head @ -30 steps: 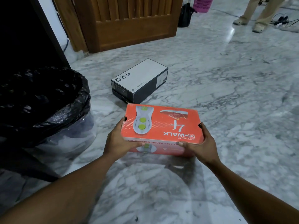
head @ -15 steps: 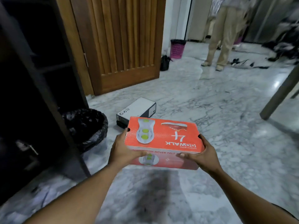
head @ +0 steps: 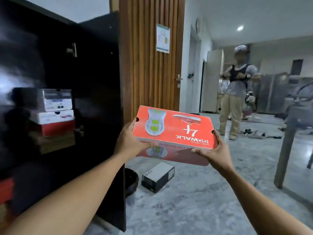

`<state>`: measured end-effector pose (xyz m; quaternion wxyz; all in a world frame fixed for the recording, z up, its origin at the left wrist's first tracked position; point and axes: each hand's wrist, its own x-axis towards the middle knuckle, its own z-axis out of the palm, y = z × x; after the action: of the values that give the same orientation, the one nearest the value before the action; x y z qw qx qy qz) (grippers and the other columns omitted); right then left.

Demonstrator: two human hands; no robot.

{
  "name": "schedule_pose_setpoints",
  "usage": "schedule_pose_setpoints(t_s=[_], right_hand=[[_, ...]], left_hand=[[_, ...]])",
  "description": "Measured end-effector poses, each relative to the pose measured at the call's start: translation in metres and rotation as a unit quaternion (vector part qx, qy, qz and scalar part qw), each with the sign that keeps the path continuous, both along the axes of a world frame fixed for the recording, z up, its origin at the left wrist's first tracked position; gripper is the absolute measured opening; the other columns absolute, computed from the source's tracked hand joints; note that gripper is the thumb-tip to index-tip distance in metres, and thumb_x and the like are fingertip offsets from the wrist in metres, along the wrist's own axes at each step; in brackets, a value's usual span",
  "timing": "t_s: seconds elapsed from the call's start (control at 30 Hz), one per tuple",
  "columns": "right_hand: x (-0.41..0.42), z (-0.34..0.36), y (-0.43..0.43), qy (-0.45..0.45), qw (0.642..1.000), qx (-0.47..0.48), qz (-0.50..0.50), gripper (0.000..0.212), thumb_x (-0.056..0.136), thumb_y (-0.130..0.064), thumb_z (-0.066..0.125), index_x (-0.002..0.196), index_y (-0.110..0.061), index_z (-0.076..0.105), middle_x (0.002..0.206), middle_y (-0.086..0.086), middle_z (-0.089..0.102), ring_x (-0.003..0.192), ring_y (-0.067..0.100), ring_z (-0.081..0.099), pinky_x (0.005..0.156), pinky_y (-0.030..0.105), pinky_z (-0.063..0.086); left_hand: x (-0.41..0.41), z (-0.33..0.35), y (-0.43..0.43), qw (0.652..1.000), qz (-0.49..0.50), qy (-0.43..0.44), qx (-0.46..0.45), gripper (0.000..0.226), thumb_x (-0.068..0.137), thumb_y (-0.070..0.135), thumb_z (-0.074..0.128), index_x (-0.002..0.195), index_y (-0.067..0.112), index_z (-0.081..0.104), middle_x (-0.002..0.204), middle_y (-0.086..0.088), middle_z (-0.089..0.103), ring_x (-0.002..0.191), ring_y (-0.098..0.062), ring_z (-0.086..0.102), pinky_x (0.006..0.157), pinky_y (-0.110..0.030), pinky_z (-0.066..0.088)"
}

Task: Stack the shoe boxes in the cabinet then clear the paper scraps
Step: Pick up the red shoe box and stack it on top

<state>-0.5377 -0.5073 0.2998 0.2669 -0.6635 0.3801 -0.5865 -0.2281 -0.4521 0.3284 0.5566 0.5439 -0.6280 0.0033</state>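
Observation:
I hold an orange shoe box [head: 176, 131] level at chest height, lid up. My left hand [head: 129, 139] grips its left end and my right hand [head: 211, 151] grips its right end. To the left stands the dark cabinet [head: 50, 56] with its door [head: 101, 82] swung open. Inside it sits a stack of shoe boxes [head: 52, 116]: grey-white on top, then white, red and brown. A black and white shoe box [head: 158, 177] lies on the marble floor below the orange one.
A black bin bag [head: 131, 181] sits on the floor beside the cabinet door. A wooden door [head: 152, 82] stands behind. Another person [head: 237, 92] stands at the back right. A table leg [head: 286, 150] rises at the right.
The orange box has risen from near the floor to chest height in both hands. The view has lifted, bringing the cabinet's stacked boxes and the standing person into sight.

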Motion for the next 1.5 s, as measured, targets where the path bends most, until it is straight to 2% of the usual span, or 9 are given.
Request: schedule_pose_setpoints(t_s=[0.17,0.27,0.43,0.63,0.77,0.93,1.2,1.3,1.5], right_hand=[[0.043,0.059,0.038,0.016,0.997,-0.066,0.045,0.126,0.038,-0.057,0.097,0.147,-0.029,0.040,0.124,-0.019,0.063,0.115,0.003,0.060,0.100,0.036,0.053],[0.085,0.082,0.059,0.014,0.990,-0.093,0.100,0.127,0.038,-0.066,0.091,0.147,-0.028,0.038,0.126,-0.016,0.061,0.115,0.001,0.059,0.098,0.030,0.050],[0.168,0.105,0.088,-0.021,0.971,-0.106,0.214,0.112,0.033,-0.077,0.083,0.131,-0.044,0.041,0.111,-0.039,0.057,0.103,-0.016,0.059,0.081,0.007,0.048],[0.288,0.114,0.108,-0.067,0.957,-0.052,0.279,0.116,0.039,-0.061,0.092,0.134,-0.026,0.036,0.129,-0.004,0.055,0.114,0.012,0.059,0.096,0.032,0.053],[0.378,0.111,0.120,-0.077,0.948,-0.035,0.306,0.116,0.043,-0.060,0.094,0.139,-0.023,0.041,0.128,-0.002,0.055,0.113,0.014,0.060,0.091,0.043,0.058],[0.480,0.108,0.125,-0.097,0.930,-0.020,0.354,0.104,0.042,-0.067,0.091,0.134,-0.043,0.049,0.121,-0.006,0.061,0.110,0.015,0.062,0.090,0.045,0.057],[0.611,0.151,0.115,-0.157,0.914,-0.021,0.374,0.098,0.057,-0.057,0.090,0.137,-0.024,0.044,0.127,-0.003,0.061,0.116,0.015,0.060,0.100,0.044,0.052],[0.653,0.174,0.110,-0.196,0.911,-0.017,0.362,0.074,0.073,-0.030,0.088,0.128,-0.015,0.041,0.120,0.002,0.060,0.109,0.015,0.059,0.101,0.039,0.050],[0.731,0.192,0.088,-0.220,0.898,0.019,0.380,0.064,0.073,-0.025,0.086,0.118,-0.016,0.042,0.122,0.009,0.062,0.109,0.019,0.064,0.101,0.043,0.052]], left_hand=[[0.042,0.052,0.077,0.995,0.099,-0.014,-0.020,0.137,0.034,0.084,0.081,0.151,0.030,0.034,0.140,0.005,0.049,0.125,-0.013,0.052,0.103,-0.041,0.049],[0.076,0.071,0.127,0.988,0.150,-0.030,-0.031,0.132,0.035,0.087,0.079,0.149,0.037,0.034,0.138,0.010,0.053,0.122,-0.012,0.055,0.099,-0.043,0.052],[0.123,0.092,0.206,0.971,0.226,-0.039,-0.069,0.120,0.040,0.078,0.083,0.144,0.033,0.043,0.128,0.016,0.055,0.114,-0.006,0.055,0.099,-0.034,0.049],[0.180,0.092,0.272,0.945,0.312,0.032,-0.098,0.098,0.039,0.072,0.088,0.125,0.042,0.050,0.110,0.019,0.067,0.099,-0.001,0.064,0.081,-0.023,0.051],[0.229,0.087,0.303,0.920,0.370,0.057,-0.111,0.097,0.041,0.061,0.094,0.126,0.038,0.053,0.110,0.017,0.068,0.098,0.002,0.064,0.083,-0.025,0.053],[0.301,0.091,0.319,0.874,0.468,0.039,-0.123,0.104,0.037,0.060,0.095,0.128,0.029,0.056,0.120,0.004,0.048,0.110,-0.010,0.051,0.098,-0.033,0.049],[0.398,0.146,0.308,0.840,0.520,0.026,-0.155,0.105,0.045,0.044,0.098,0.137,0.020,0.053,0.118,-0.005,0.039,0.107,-0.016,0.048,0.094,-0.022,0.040],[0.423,0.171,0.297,0.823,0.535,0.032,-0.190,0.102,0.050,0.040,0.097,0.138,0.019,0.051,0.123,-0.007,0.040,0.111,-0.016,0.048,0.094,-0.023,0.040],[0.463,0.196,0.277,0.793,0.572,0.043,-0.206,0.103,0.070,0.018,0.089,0.151,0.013,0.026,0.148,-0.013,0.036,0.134,-0.031,0.042,0.102,-0.039,0.040]])
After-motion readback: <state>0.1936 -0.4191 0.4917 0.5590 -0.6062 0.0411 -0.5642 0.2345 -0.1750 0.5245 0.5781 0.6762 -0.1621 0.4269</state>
